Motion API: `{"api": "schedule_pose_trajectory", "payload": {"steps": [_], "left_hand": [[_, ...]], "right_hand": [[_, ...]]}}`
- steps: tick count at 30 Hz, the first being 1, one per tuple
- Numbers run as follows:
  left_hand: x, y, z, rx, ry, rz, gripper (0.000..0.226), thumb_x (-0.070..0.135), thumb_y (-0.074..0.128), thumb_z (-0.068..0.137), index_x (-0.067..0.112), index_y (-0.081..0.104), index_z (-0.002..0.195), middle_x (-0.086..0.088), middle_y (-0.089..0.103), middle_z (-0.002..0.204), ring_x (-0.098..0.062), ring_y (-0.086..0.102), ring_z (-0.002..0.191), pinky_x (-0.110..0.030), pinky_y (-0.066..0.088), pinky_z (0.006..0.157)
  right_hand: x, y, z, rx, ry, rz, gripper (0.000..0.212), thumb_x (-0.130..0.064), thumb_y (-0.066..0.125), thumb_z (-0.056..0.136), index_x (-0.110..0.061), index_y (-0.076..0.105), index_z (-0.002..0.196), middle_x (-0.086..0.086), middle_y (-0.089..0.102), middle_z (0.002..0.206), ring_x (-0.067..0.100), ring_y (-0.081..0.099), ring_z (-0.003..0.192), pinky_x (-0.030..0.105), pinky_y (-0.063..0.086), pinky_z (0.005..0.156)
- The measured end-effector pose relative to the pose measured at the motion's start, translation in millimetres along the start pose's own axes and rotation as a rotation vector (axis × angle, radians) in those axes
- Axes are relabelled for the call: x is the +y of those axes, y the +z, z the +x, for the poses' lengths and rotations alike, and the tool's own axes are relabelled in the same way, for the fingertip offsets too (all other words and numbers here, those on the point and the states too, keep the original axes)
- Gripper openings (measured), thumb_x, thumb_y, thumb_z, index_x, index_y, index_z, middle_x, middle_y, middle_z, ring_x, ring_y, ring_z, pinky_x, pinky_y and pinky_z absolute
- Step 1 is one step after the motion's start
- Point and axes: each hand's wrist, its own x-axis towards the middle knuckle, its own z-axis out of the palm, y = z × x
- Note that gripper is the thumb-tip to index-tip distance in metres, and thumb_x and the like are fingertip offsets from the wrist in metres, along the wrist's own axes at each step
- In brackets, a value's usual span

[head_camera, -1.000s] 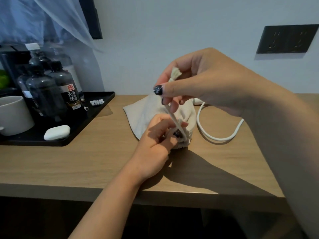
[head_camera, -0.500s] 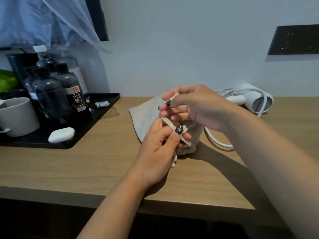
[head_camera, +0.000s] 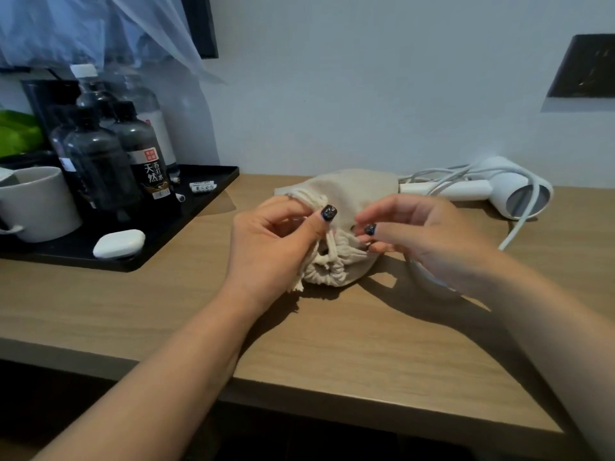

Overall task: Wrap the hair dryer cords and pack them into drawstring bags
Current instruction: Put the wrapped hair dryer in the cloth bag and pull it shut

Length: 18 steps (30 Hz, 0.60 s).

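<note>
Hands (head_camera: 276, 241) pinch cords of cinched cream bag (head_camera: 349, 197).

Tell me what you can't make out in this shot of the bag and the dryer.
Head view only:
- Inside of the drawstring bag: hidden by its cinched cloth.
- Right hand fingertips: curled under, grip unclear.
- Cord from the hair dryer: passes behind the right arm.
- Small sachets' print: too small.

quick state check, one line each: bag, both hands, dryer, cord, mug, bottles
drawstring bag: lying on desk, mouth cinched
left hand: grips the drawstrings
right hand: pinching at the bag's gathered mouth
hair dryer: lying on its side, unbagged
cord: loose, draped over dryer
mug: upright on tray
bottles: upright, capped
</note>
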Motion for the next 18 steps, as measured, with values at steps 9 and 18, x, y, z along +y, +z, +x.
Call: {"api": "schedule_pose_trajectory", "payload": {"steps": [9,18], "left_hand": [[-1,-9,7,-0.126,-0.131,-0.127,0.015,0.026,0.068,0.073,0.014,0.077,0.074,-0.011,0.073,0.075,-0.017,0.068,0.066,-0.029,0.058,0.062],[-2,-16,5,-0.262,-0.327,-0.236,0.024,0.023,0.057,0.088,0.012,0.071,0.072,-0.02,0.051,0.07,-0.008,0.044,0.042,-0.017,0.044,0.046]], "right_hand": [[1,17,-10,-0.067,-0.147,-0.296,0.02,-0.009,0.072,0.081,-0.019,0.07,0.097,-0.003,0.071,0.09,0.006,0.066,0.083,0.021,0.054,0.077],[13,15,-5,-0.082,-0.273,-0.575,0.017,-0.012,0.073,0.083,-0.021,0.07,0.097,-0.011,0.062,0.084,0.001,0.055,0.076,0.011,0.042,0.069]]}}
